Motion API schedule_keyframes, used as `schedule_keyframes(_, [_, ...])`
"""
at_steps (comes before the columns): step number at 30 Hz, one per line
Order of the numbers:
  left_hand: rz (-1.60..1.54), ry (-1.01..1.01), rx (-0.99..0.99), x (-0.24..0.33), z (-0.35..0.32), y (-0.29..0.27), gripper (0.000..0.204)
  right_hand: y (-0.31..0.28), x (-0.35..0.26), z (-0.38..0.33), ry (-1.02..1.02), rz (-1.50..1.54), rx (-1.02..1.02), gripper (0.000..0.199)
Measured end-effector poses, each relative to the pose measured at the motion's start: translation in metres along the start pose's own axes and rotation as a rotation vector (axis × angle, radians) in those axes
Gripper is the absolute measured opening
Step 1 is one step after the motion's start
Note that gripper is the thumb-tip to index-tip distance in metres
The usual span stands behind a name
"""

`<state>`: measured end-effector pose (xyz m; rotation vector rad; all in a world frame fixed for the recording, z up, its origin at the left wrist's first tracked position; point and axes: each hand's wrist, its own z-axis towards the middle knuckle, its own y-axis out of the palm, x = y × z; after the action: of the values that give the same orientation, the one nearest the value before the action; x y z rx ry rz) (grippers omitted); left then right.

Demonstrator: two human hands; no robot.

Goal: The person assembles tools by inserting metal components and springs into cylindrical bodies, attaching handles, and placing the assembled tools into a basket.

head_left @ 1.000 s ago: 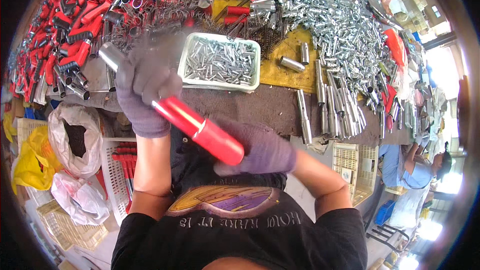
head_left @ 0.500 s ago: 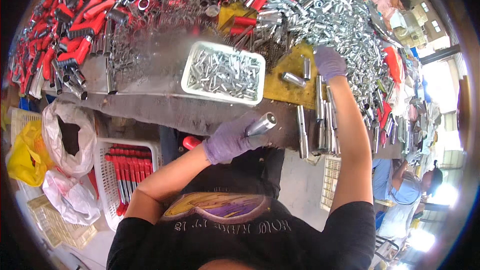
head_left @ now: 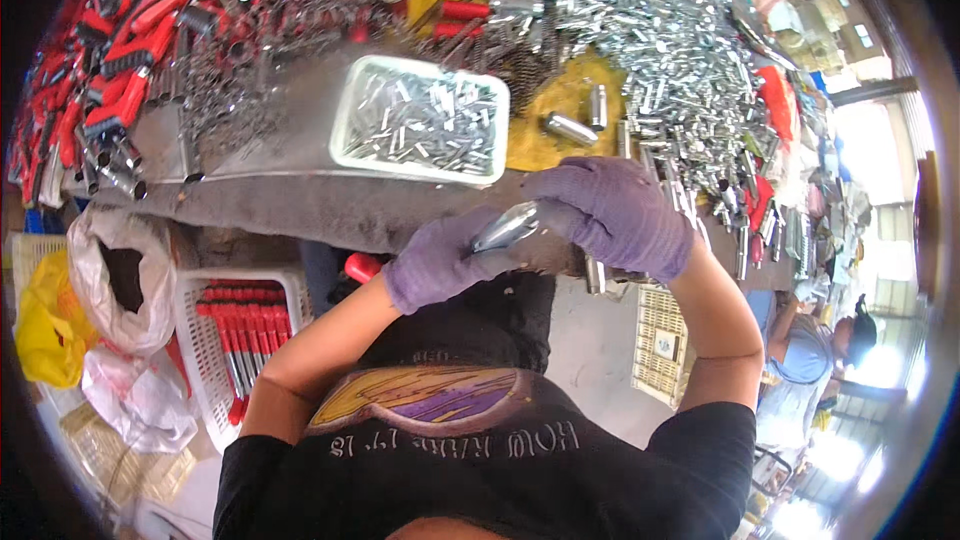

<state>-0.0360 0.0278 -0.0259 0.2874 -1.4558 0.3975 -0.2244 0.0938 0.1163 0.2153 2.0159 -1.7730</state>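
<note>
A purple glove covers my left hand (head_left: 437, 258), whose fingers close round a shiny metal tube (head_left: 508, 227) held above the bench's front edge. The tube lies tilted, its end toward my right hand. Also gloved in purple, my right hand (head_left: 615, 212) has its fingers bent together at that end. Whatever those fingertips may pinch is hidden. Just beyond, two short metal cylinders (head_left: 572, 128) rest on a yellow cloth (head_left: 530, 143). A white tray (head_left: 412, 169) full of small metal pins stands left of the cloth.
Red-and-black handles (head_left: 130, 100) heap at the far left. Loose metal parts (head_left: 670, 50) pile up at the back right. Below the bench, a white basket (head_left: 205, 365) holds red-handled tools beside white sacks (head_left: 150, 290). A cream crate (head_left: 660, 345) stands at right. Other people sit further right.
My right hand has come from the metal pile back toward me, up to the tube's end. My left hand still holds the tube, now slightly further left and higher in view.
</note>
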Motion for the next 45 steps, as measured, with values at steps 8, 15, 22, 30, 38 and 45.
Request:
schedule_keyframes(8, [0.061, -0.118, -0.052, 0.007, 0.002, -0.010, 0.054, -0.067, 0.179, -0.001, 0.767, -0.685, 0.250, 0.027])
schedule_keyframes(15, [0.114, -0.086, -0.009, -0.001, 0.004, -0.008, 0.042, -0.114, 0.335, -0.031, 1.119, -0.767, 0.519, 0.046])
schedule_keyframes(22, [-0.067, -0.205, -0.040, 0.002, 0.000, -0.005, 0.040, -0.122, 0.324, -0.045, 1.134, -0.734, 0.347, 0.045])
schedule_keyframes(30, [0.010, -0.184, -0.018, 0.016, 0.004, -0.008, 0.031, -0.061, 0.117, -0.030, 0.456, 0.468, 0.542, 0.023])
schedule_keyframes(38, [-0.033, -0.112, -0.031, 0.011, 0.005, -0.004, 0.031, -0.025, 0.003, -0.004, -0.065, 0.250, 0.017, 0.030])
schedule_keyframes(45, [0.044, -0.102, -0.088, -0.003, -0.004, -0.006, 0.034, -0.022, -0.041, 0.006, 0.462, -0.069, -0.034, 0.021])
